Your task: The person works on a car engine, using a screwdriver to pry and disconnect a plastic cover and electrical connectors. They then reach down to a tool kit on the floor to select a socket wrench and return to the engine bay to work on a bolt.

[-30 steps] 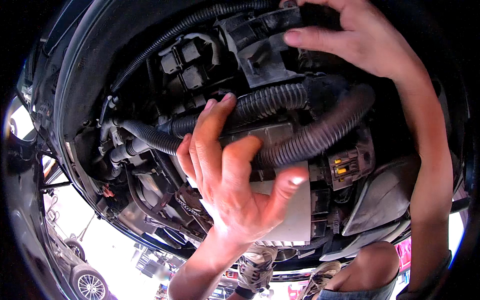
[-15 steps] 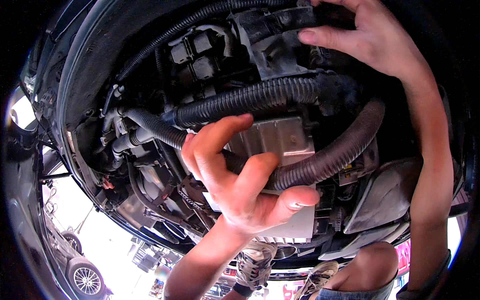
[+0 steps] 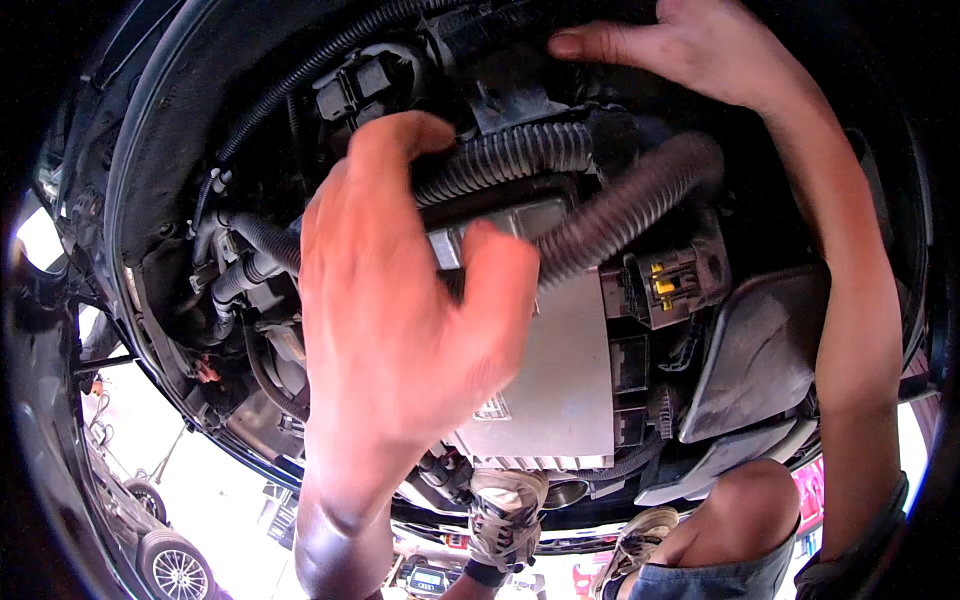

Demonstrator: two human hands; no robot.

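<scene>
In the engine bay, my left hand (image 3: 400,290) hovers over a dark corrugated hose (image 3: 630,215), its fingers and thumb bent but apart. No closed grip shows. The hose passes behind the thumb. My index fingertip is near a second ribbed hose (image 3: 510,160) farther back, and I cannot tell whether it touches. At the upper right, my right hand (image 3: 700,50) reaches over a black plastic part (image 3: 515,100), thumb stretched to the left. Its other fingers are cut off or lost in the dark. Below the hoses sits a flat silver-grey box (image 3: 560,370).
A dark housing with a yellow piece (image 3: 670,285) sits right of the grey box, above a headlight unit (image 3: 755,350). Thin ribbed conduit (image 3: 270,115) runs along the far left. A shoe (image 3: 505,515) and my knee (image 3: 750,505) show below. A car wheel (image 3: 175,568) is lower left.
My left hand has moved up and left, its fingers more curled. The near hose appears higher, uncovering more of the grey box. The view has shifted, and my right hand appears farther up and left.
</scene>
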